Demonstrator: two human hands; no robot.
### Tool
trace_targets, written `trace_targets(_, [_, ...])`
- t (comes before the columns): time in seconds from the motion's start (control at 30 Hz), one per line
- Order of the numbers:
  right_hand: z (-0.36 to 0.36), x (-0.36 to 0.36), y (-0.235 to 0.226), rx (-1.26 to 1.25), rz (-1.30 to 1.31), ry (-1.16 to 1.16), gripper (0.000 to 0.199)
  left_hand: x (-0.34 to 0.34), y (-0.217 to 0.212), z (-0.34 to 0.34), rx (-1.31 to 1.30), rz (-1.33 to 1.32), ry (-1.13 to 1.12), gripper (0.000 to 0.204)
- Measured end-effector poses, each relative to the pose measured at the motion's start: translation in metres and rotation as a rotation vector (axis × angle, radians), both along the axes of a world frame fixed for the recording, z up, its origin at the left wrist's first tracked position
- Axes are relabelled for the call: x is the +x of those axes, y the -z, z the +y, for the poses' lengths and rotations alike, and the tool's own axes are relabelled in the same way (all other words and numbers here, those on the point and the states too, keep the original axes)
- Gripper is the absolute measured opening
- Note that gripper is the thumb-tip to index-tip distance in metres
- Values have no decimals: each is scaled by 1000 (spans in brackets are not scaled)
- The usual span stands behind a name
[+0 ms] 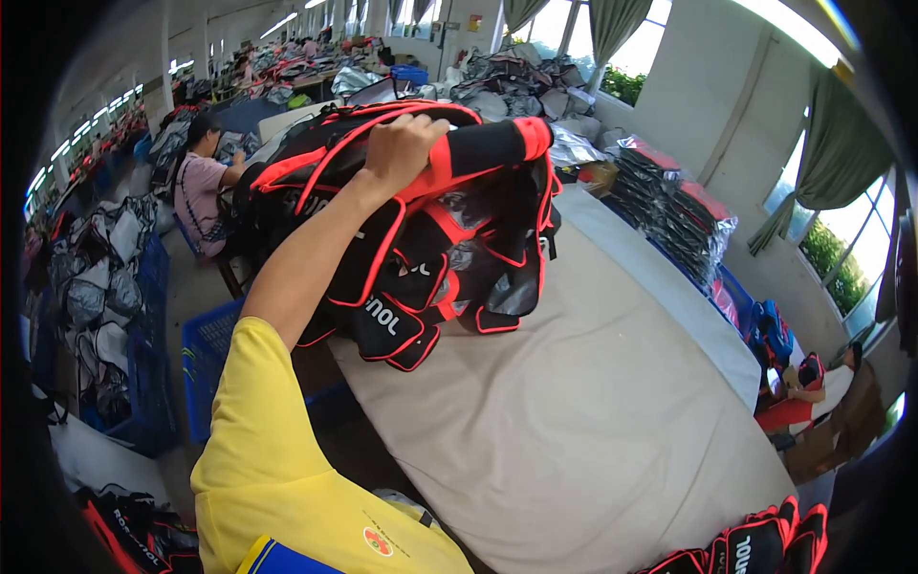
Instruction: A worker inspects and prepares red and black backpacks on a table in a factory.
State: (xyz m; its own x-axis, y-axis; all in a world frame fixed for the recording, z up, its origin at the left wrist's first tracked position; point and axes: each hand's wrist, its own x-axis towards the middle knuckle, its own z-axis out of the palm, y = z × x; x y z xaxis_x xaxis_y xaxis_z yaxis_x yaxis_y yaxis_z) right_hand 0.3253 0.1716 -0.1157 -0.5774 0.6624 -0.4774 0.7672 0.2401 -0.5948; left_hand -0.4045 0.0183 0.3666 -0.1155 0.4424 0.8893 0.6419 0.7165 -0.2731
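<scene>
My left hand (pixel 406 148), on a bare forearm from a yellow sleeve, is closed over the upper edge of a large black bag (pixel 325 163) with bright red trim. The bag looks bulky and partly open, with several flaps and pocket-like pieces (pixel 387 320) in black and grey hanging toward me. A thick black-and-red padded part (pixel 483 148) stands out just right of my fingers. Its lower pieces hang over or rest on the far left part of a beige cloth-covered table (pixel 593 402). My right hand is not in view.
More black-and-red bags (pixel 741 550) lie at the table's near right corner. Stacked, plastic-wrapped black-and-red pieces (pixel 660 201) stand along its far right side. Blue crates (pixel 206 349) are on the left, near a seated person in pink (pixel 201 187). Another person (pixel 813 392) is at right.
</scene>
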Motion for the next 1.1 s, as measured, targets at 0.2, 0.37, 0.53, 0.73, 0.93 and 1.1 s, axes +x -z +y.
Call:
trace_targets(0.2, [-48, 198, 68, -67, 4, -100, 37, 185, -71, 107, -126, 21, 221, 26])
trace_targets(0.37, [-42, 214, 30, -48, 37, 82, 41, 356, -51, 201, -779, -617, 612, 79])
trace_targets(0.53, [-15, 176, -67, -90, 60, 63, 37, 425, 59, 202, -816, -662, 1031, 72])
trace_targets(0.73, [-12, 176, -74, -170, 162, 229, 59, 445, 274, 79, -1382, -805, 318, 129])
trace_targets(0.93, [-5, 103, -26, -482, 429, 405, 89, 441, 361, 1, -1118, -983, 252, 132])
trace_targets(1.1, [32, 32, -34, -550, 219, 151, 72, 423, 345, -22, -674, -1020, 455, 97])
